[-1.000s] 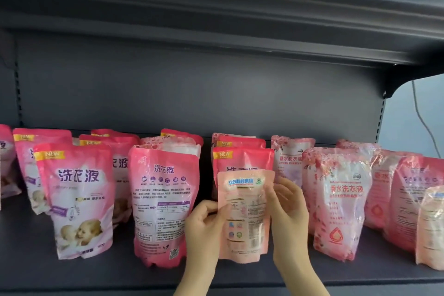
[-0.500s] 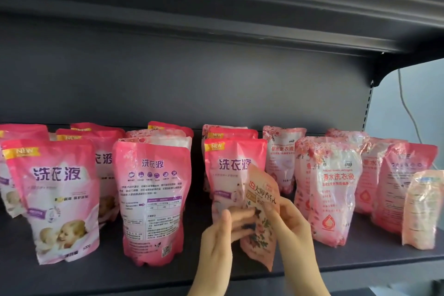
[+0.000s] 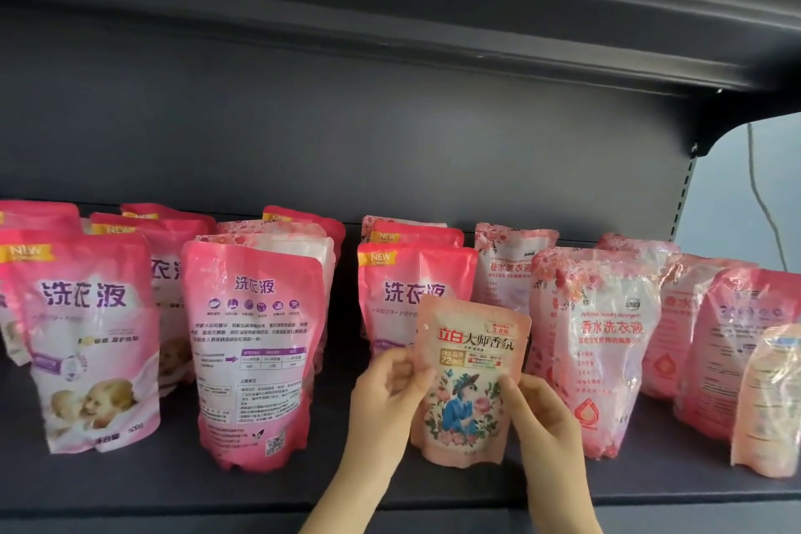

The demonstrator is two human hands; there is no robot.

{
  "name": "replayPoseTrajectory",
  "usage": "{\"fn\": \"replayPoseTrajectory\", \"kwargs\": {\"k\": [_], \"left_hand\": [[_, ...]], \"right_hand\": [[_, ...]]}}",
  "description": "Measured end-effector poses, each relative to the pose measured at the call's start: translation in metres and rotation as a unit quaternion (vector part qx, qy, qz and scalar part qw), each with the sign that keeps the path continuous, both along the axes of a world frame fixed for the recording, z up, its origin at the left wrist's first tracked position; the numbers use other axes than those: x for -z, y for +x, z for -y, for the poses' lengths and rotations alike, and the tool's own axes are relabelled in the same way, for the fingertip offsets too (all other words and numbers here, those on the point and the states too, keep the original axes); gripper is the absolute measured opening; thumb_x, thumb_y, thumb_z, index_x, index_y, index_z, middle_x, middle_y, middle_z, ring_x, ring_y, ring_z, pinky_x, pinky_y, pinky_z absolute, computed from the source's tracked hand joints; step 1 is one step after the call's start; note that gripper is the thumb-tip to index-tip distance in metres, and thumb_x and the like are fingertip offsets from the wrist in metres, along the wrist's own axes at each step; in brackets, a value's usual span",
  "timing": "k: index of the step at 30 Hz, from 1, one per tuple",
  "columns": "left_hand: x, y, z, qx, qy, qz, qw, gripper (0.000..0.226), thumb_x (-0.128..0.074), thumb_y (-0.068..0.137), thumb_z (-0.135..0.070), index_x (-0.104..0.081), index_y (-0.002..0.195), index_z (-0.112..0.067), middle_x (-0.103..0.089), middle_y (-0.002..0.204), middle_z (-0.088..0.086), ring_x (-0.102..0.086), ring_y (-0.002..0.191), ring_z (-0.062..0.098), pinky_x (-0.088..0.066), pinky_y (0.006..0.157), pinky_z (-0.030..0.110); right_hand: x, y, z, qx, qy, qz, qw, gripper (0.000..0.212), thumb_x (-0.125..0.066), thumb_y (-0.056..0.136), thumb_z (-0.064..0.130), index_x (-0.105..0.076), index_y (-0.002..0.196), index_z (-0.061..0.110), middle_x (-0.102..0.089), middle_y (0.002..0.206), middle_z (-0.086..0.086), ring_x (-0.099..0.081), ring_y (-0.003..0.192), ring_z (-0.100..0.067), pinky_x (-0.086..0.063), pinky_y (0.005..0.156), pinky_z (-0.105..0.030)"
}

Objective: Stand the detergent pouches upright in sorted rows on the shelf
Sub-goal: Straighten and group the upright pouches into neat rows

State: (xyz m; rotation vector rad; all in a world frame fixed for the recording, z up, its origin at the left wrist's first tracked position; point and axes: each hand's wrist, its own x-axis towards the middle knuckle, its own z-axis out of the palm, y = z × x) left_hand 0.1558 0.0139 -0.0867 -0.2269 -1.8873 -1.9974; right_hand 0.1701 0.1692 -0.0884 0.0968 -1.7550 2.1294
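We hold the small peach pouch (image 3: 470,382) upright, its printed front towards us. Our left hand (image 3: 385,386) pinches its left edge and our right hand (image 3: 542,416) its right edge. Left of it and behind it stand bright pink pouches (image 3: 255,351); right of it, rose-printed pouches (image 3: 607,351); beneath it lies the shelf (image 3: 130,486).

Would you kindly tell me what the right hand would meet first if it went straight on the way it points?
Beyond the small peach pouch it holds, the right hand would probably meet the pink NEW pouch standing behind, though depth is unclear.
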Motion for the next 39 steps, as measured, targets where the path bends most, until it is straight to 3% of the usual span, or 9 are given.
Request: {"fn": "replayPoseTrajectory", "kwargs": {"k": [6, 11, 15, 19, 23, 26, 30, 39], "left_hand": [[-0.016, 0.001, 0.001, -0.030, 0.019, -0.056, 0.998, 0.011, -0.072, 0.081, -0.016, -0.064, 0.088, -0.012, -0.071, 0.082, -0.006, -0.067, 0.081, 0.004, -0.051, 0.069, 0.016], [-0.044, 0.005, 0.020, -0.050, -0.021, -0.130, 0.990, 0.010, -0.070, 0.084, -0.018, -0.062, 0.087, -0.013, -0.070, 0.082, -0.006, -0.066, 0.077, 0.005, -0.051, 0.070, 0.017], [-0.058, 0.020, 0.046, -0.050, -0.035, -0.165, 0.984, 0.012, -0.069, 0.085, -0.019, -0.061, 0.092, -0.013, -0.069, 0.086, -0.011, -0.066, 0.083, 0.004, -0.051, 0.070, 0.016], [-0.075, 0.061, 0.090, -0.020, -0.029, -0.210, 0.977, 0.011, -0.069, 0.086, -0.019, -0.062, 0.090, -0.013, -0.069, 0.083, -0.009, -0.066, 0.080, 0.004, -0.051, 0.068, 0.018], [-0.095, 0.105, 0.161, 0.024, -0.015, -0.237, 0.971, 0.008, -0.068, 0.087, -0.019, -0.063, 0.093, -0.016, -0.069, 0.085, -0.009, -0.065, 0.080, 0.005, -0.051, 0.071, 0.019], [-0.107, 0.130, 0.232, 0.023, -0.025, -0.237, 0.971, 0.009, -0.068, 0.087, -0.022, -0.061, 0.092, -0.019, -0.070, 0.090, -0.004, -0.067, 0.086, 0.011, -0.055, 0.078, 0.029], [-0.123, 0.152, 0.318, 0.004, -0.043, -0.230, 0.972, 0.009, -0.066, 0.089, -0.020, -0.061, 0.093, -0.014, -0.069, 0.089, -0.002, -0.066, 0.084, 0.009, -0.053, 0.075, 0.022], [-0.126, 0.156, 0.479, -0.112, -0.056, -0.138, 0.983, 0.007, -0.063, 0.091, -0.022, -0.062, 0.096, -0.018, -0.069, 0.100, 0.000, -0.066, 0.097, 0.014, -0.056, 0.081, 0.033]], "right_hand": [[-0.024, -0.010, 0.004, -0.007, 0.011, -0.045, 0.999, 0.011, -0.060, 0.090, 0.011, -0.068, 0.085, 0.006, -0.074, 0.078, -0.007, -0.071, 0.073, -0.015, -0.057, 0.057, -0.023], [-0.053, -0.012, 0.023, -0.006, 0.015, -0.093, 0.996, 0.012, -0.060, 0.089, 0.014, -0.065, 0.084, 0.005, -0.073, 0.079, -0.005, -0.069, 0.072, -0.013, -0.055, 0.056, -0.020], [-0.067, 0.000, 0.050, 0.007, 0.025, -0.137, 0.990, 0.011, -0.062, 0.085, 0.020, -0.069, 0.078, 0.017, -0.073, 0.079, -0.002, -0.067, 0.073, -0.012, -0.055, 0.057, -0.020], [-0.085, 0.038, 0.097, 0.027, 0.044, -0.190, 0.980, 0.012, -0.058, 0.091, 0.013, -0.068, 0.094, 0.019, -0.074, 0.083, 0.001, -0.068, 0.074, -0.008, -0.054, 0.057, -0.018], [-0.102, 0.088, 0.171, 0.031, 0.041, -0.229, 0.972, 0.010, -0.058, 0.091, 0.016, -0.067, 0.094, 0.019, -0.074, 0.081, 0.004, -0.068, 0.071, -0.004, -0.053, 0.056, -0.016], [-0.112, 0.115, 0.238, 0.010, 0.024, -0.226, 0.974, 0.009, -0.057, 0.093, 0.015, -0.065, 0.092, 0.017, -0.072, 0.077, 0.006, -0.067, 0.067, -0.006, -0.054, 0.056, -0.019], [-0.123, 0.134, 0.319, -0.021, 0.014, -0.208, 0.978, 0.008, -0.058, 0.093, 0.014, -0.064, 0.089, 0.017, -0.072, 0.074, 0.007, -0.067, 0.066, -0.006, -0.053, 0.055, -0.021], [-0.131, 0.118, 0.475, -0.097, 0.059, -0.151, 0.982, 0.007, -0.056, 0.094, 0.007, -0.060, 0.090, 0.010, -0.069, 0.082, -0.009, -0.067, 0.071, -0.017, -0.057, 0.065, -0.033]]}}
